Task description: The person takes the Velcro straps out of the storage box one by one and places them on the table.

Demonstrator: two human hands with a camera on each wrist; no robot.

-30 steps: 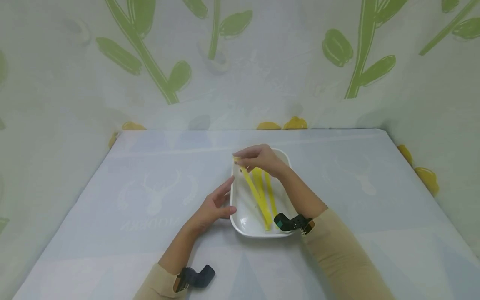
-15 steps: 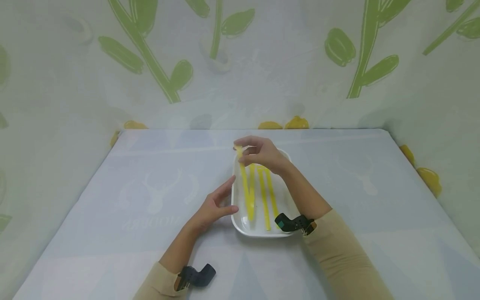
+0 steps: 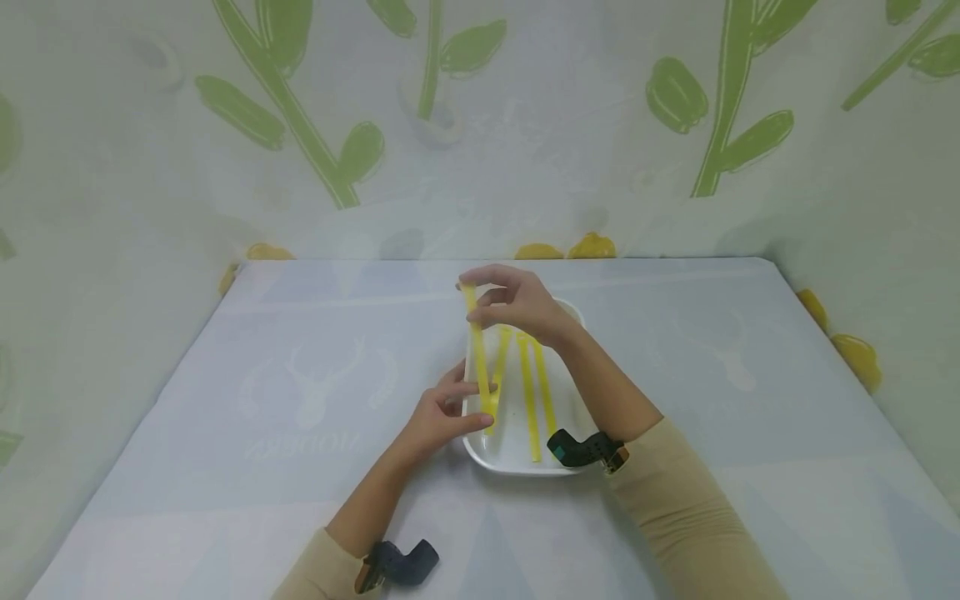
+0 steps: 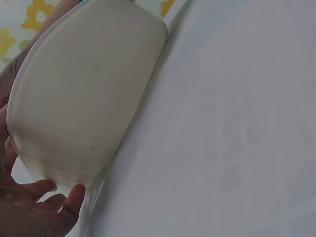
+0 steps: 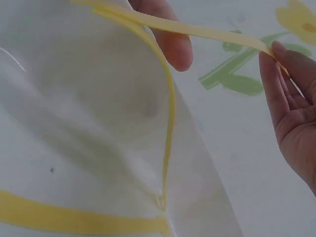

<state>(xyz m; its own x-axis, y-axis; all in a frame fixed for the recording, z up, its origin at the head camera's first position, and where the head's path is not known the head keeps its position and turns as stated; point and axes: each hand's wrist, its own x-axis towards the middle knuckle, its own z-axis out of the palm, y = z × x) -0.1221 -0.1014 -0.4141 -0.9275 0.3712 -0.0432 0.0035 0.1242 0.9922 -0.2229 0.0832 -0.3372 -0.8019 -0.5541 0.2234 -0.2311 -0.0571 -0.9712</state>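
Note:
A long flat yellow strip (image 3: pixel 480 354) rises out of a white tray (image 3: pixel 506 472). My right hand (image 3: pixel 521 307) pinches its upper end between fingers and thumb above the tray's far left corner, also seen in the right wrist view. At the strip's lower part is my left hand (image 3: pixel 446 414); its forefinger and thumb reach over the left rim. The strip crosses that forefinger, and the two digits stay apart. A second yellow length (image 5: pixel 170 103) meets the strip at its low end and runs to the far side of the tray. The left wrist view shows the tray's outer side (image 4: pixel 89 84).
Two more yellow strips (image 3: pixel 529 400) lie in the tray towards its right side, close together at their far ends. A pale patterned cloth covers the table (image 3: pixel 300 375). Walls with printed leaves (image 3: pixel 465 46) stand behind and at the sides.
My right hand has lifted the strip up and to the left, away from the other strips. My left hand has moved from the tray's left rim inward to the strip.

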